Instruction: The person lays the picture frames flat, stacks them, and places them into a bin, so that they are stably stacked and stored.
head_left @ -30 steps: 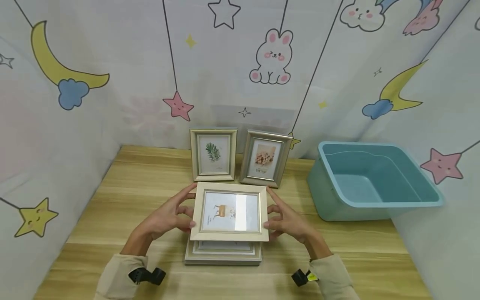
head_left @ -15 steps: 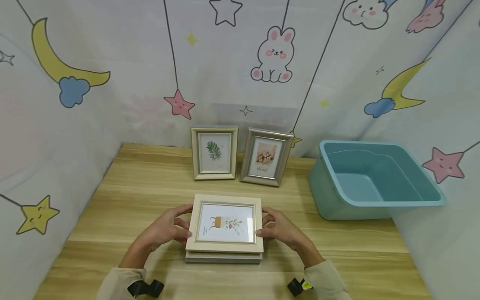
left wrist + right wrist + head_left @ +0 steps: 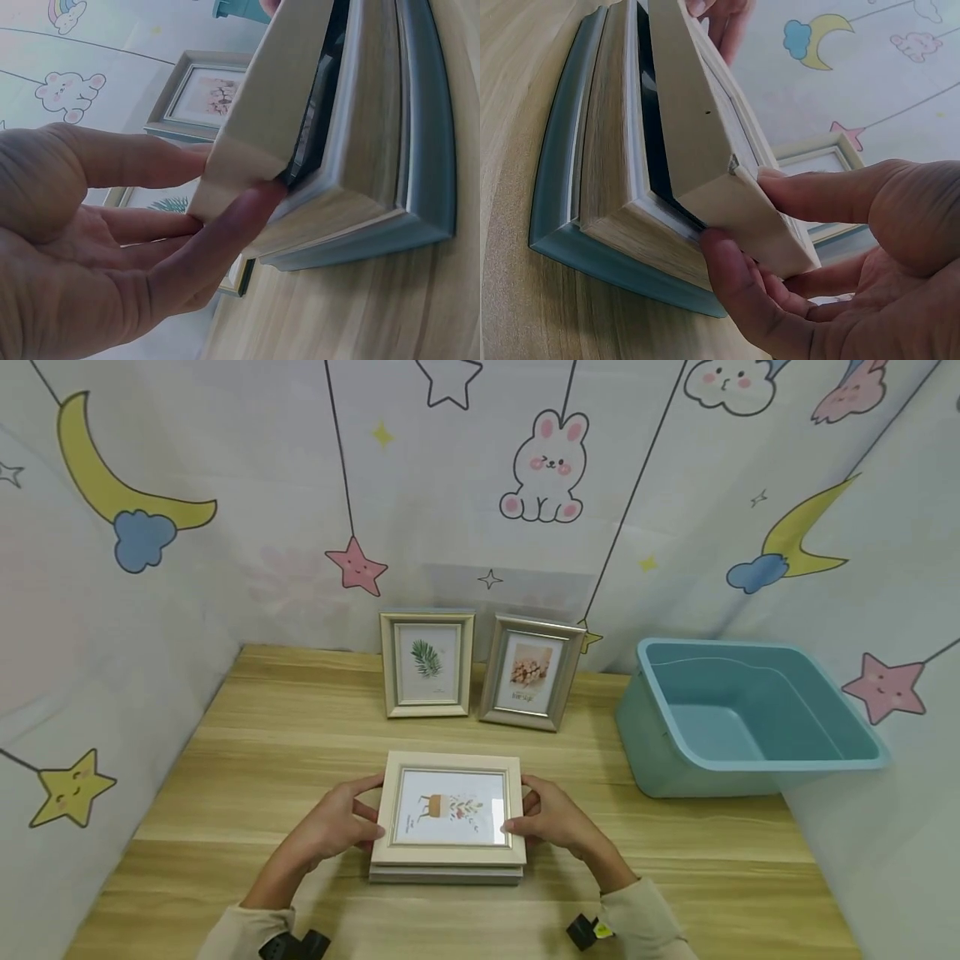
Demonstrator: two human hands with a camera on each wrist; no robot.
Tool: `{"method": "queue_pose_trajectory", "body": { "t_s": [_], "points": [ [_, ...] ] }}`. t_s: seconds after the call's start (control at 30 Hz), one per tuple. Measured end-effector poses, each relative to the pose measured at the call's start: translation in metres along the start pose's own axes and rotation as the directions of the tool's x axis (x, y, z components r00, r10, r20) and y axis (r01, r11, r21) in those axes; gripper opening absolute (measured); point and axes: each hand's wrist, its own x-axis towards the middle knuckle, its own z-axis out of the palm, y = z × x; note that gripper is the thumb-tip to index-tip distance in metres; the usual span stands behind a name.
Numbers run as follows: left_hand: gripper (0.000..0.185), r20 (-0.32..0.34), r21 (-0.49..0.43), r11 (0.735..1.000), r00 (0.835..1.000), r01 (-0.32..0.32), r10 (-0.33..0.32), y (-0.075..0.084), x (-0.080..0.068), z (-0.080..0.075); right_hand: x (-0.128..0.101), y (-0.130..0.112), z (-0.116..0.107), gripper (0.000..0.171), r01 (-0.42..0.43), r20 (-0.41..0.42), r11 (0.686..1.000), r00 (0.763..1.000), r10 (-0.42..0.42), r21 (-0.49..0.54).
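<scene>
Lowered since a second before, the cream frame (image 3: 449, 810) lay almost on the stacked frames (image 3: 446, 873) on the tabletop (image 3: 247, 760). Left hand (image 3: 333, 828) and right hand (image 3: 557, 822) pinched its side edges, thumbs on top.

A second ago both hands held the cream-coloured wooden picture frame (image 3: 448, 810) tilted up above the stacked frame with the grey-blue edge (image 3: 446, 874). It has since come down and toward the person, and now lies nearly flat on that frame. The left hand (image 3: 334, 827) and right hand (image 3: 553, 823) have lowered with it, nearer the counter.
</scene>
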Motion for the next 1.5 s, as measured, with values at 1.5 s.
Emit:
{"method": "queue_pose_trajectory", "body": {
  "t_s": [1.5],
  "points": [
    [0.068, -0.100, -0.260, 0.934, 0.969, -0.245, 0.226, -0.007, 0.084, -0.067, 0.054, -0.071, -0.053, 0.057, 0.245, -0.265, 0.955, 0.922, -0.282, -0.165]
  ]
}}
